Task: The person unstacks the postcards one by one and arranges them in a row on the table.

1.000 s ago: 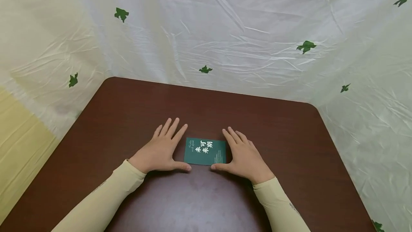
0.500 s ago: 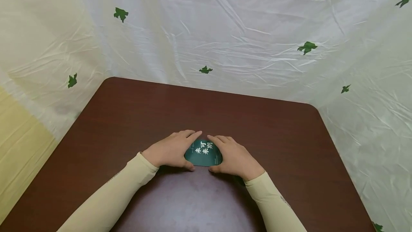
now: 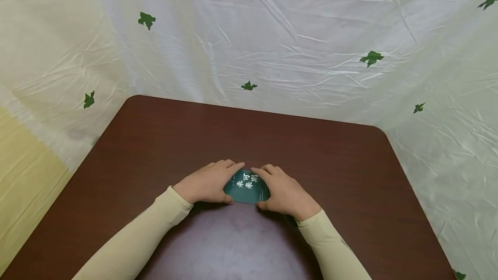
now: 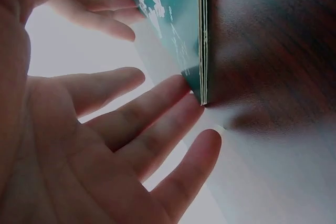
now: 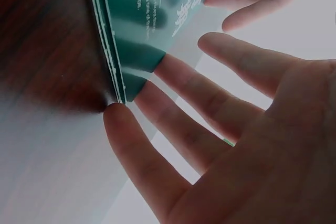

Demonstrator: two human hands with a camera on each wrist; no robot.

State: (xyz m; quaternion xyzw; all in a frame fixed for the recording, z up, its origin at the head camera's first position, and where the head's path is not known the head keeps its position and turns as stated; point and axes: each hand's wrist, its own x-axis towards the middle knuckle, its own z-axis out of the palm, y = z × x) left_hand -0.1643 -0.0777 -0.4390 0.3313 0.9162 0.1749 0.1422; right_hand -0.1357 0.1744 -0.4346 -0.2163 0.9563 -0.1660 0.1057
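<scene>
A small stack of dark green cards with white characters lies flat on the brown table. In the wrist views its side shows several thin pale layers. My left hand holds its left end, index finger at the far edge and thumb at the near edge. The right hand mirrors this at the right end. Up close, two fingertips of the left hand meet a corner of the stack. At the opposite corner of the stack are fingertips of the right hand. Both palms cover the stack's ends from above.
The brown table has rounded far corners and stretches past both hands. White cloth with green leaf prints hangs behind it and at the sides. A yellow patch shows at the left. Pale sleeves cover both forearms.
One second ago both hands were spread wide beside the cards. They have come inward and closed around the two ends. Over the last half second they have barely moved.
</scene>
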